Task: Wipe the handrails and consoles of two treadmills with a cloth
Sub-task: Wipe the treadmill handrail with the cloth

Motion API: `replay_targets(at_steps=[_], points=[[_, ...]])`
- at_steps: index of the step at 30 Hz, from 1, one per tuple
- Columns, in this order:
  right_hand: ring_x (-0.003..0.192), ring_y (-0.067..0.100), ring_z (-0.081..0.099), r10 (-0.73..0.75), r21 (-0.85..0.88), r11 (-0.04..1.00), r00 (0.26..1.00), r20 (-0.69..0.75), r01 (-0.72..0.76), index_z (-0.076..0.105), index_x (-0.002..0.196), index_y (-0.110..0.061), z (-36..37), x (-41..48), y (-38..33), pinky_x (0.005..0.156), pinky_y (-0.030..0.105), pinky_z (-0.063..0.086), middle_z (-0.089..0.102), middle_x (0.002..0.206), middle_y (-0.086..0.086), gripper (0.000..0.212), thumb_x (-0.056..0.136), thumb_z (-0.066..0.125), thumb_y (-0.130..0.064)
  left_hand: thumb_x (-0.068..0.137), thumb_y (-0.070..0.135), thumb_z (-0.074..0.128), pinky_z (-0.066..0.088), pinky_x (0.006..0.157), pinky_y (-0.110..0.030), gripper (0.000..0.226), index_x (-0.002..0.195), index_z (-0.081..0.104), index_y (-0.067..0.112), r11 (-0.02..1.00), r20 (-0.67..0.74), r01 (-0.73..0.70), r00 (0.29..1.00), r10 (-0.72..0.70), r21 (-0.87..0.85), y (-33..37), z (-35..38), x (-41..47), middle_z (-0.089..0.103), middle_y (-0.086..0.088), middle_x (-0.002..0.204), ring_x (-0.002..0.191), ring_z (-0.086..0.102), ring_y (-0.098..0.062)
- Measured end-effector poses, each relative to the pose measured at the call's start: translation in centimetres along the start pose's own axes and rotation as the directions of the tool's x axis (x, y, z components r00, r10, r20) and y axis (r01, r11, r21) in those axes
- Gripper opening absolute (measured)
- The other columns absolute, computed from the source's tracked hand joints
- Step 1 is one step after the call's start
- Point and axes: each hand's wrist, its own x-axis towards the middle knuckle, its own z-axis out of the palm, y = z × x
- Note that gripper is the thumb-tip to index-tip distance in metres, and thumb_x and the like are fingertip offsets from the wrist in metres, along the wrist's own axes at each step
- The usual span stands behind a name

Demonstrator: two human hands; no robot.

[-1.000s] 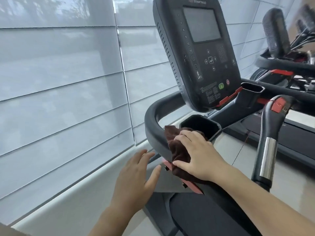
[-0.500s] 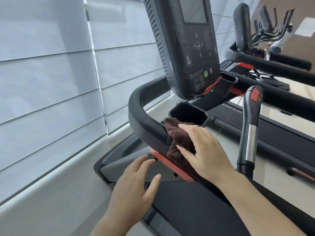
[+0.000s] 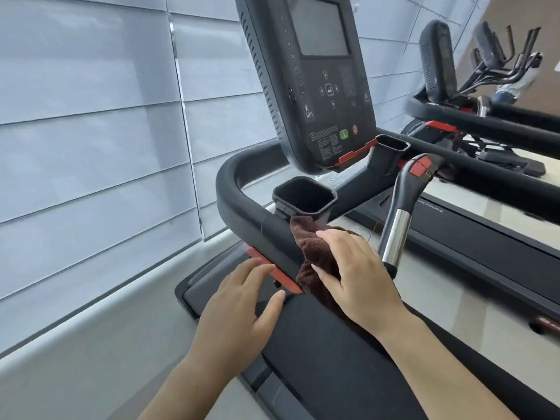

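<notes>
A dark brown cloth [image 3: 309, 253] is draped over the near treadmill's black left handrail [image 3: 242, 207], just below the cup holder [image 3: 304, 195]. My right hand [image 3: 354, 274] presses the cloth onto the rail with fingers spread over it. My left hand [image 3: 242, 301] hovers with straight fingers beside the rail's red trim [image 3: 272, 272], holding nothing. The console [image 3: 315, 80] with its dark screen rises above the rail. A second treadmill's console [image 3: 438, 62] and handrail [image 3: 485, 122] stand at the right.
Grey window blinds [image 3: 91, 131] cover the wall at the left, close to the rail. An upright grip with a silver sensor band [image 3: 397, 234] stands right of my right hand. The second treadmill's belt [image 3: 485, 237] runs along the right, with more gym machines behind.
My right hand has slid the cloth down along the handrail toward me. My view has shifted so more of the treadmill's front base shows. My left hand stays open beside the rail.
</notes>
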Motion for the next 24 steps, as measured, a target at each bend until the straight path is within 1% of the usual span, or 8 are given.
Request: replay_targets(at_steps=[2,4,7,10,13,15,18,24], points=[[0.115,0.024,0.053,-0.044,0.015,0.999,0.999,-0.010,0.044,0.052,0.127,-0.015,-1.2,-1.6,0.5,0.090,0.047,0.049,0.058,0.125,0.000,0.045,0.086,0.067,-0.025,0.090,0.048,0.041,0.038,0.096,-0.023,0.041,0.130,0.040,0.039,0.999,-0.030,0.035,0.999,-0.035,0.007,2.4,1.0,-1.9,0.033,0.024,0.137,0.125,0.031,-0.002],[0.114,0.024,0.054,-0.087,0.078,0.993,0.996,-0.022,0.088,0.052,0.128,-0.014,-2.4,-3.1,0.9,0.090,0.046,0.049,0.058,0.126,0.000,0.045,0.086,0.066,-0.025,0.090,0.047,0.043,0.035,0.095,-0.020,0.040,0.129,0.041,0.039,0.996,-0.072,0.089,0.994,-0.088,0.016,4.7,2.0,-4.2,0.032,0.027,0.134,0.124,0.033,-0.003],[0.116,0.023,0.053,-0.160,0.192,0.968,0.987,-0.030,0.162,0.049,0.130,-0.016,-4.1,-5.5,1.0,0.093,0.045,0.047,0.057,0.128,0.000,0.047,0.087,0.065,-0.027,0.088,0.049,0.043,0.040,0.087,-0.022,0.040,0.128,0.043,0.039,0.981,-0.154,0.192,0.971,-0.183,0.041,7.6,3.5,-8.6,0.032,0.027,0.133,0.115,0.045,-0.005],[0.116,0.021,0.052,-0.245,0.271,0.932,0.969,-0.013,0.239,0.047,0.130,-0.018,-5.7,-8.4,0.5,0.095,0.043,0.046,0.056,0.129,-0.001,0.046,0.088,0.062,-0.031,0.087,0.050,0.042,0.037,0.090,-0.020,0.043,0.128,0.043,0.037,0.955,-0.212,0.288,0.940,-0.268,0.068,10.0,4.5,-13.4,0.035,0.025,0.133,0.120,0.040,-0.002],[0.116,0.018,0.051,-0.273,0.416,0.883,0.959,0.080,0.217,0.047,0.131,-0.021,-6.7,-12.1,-0.2,0.095,0.042,0.046,0.055,0.129,-0.003,0.045,0.089,0.055,-0.036,0.088,0.050,0.041,0.029,0.090,-0.014,0.044,0.129,0.043,0.035,0.930,-0.252,0.354,0.913,-0.321,0.101,12.4,4.7,-17.5,0.033,0.029,0.126,0.121,0.037,0.001],[0.114,0.017,0.051,-0.298,0.479,0.856,0.943,0.146,0.196,0.047,0.130,-0.024,-6.7,-14.6,-0.3,0.093,0.044,0.046,0.055,0.127,-0.007,0.043,0.090,0.052,-0.038,0.089,0.052,0.039,0.027,0.090,-0.013,0.043,0.129,0.042,0.037,0.911,-0.289,0.396,0.891,-0.350,0.118,13.9,4.7,-19.6,0.030,0.029,0.124,0.122,0.034,0.002],[0.111,0.017,0.051,-0.321,0.486,0.852,0.927,0.196,0.192,0.048,0.127,-0.026,-6.4,-18.2,-0.1,0.088,0.045,0.045,0.054,0.126,-0.012,0.040,0.090,0.046,-0.042,0.089,0.052,0.036,0.025,0.092,-0.014,0.045,0.130,0.042,0.036,0.898,-0.301,0.422,0.879,-0.371,0.127,15.8,5.2,-21.8,0.033,0.025,0.130,0.125,0.031,0.001],[0.112,0.017,0.048,-0.271,0.487,0.864,0.930,0.246,0.123,0.048,0.126,-0.023,-7.9,-25.6,-0.1,0.085,0.045,0.046,0.052,0.128,-0.012,0.043,0.089,0.042,-0.044,0.089,0.045,0.044,0.025,0.095,-0.015,0.044,0.131,0.042,0.034,0.917,-0.224,0.380,0.911,-0.347,0.125,19.0,7.2,-25.9,0.038,0.018,0.136,0.125,0.032,0.000]])
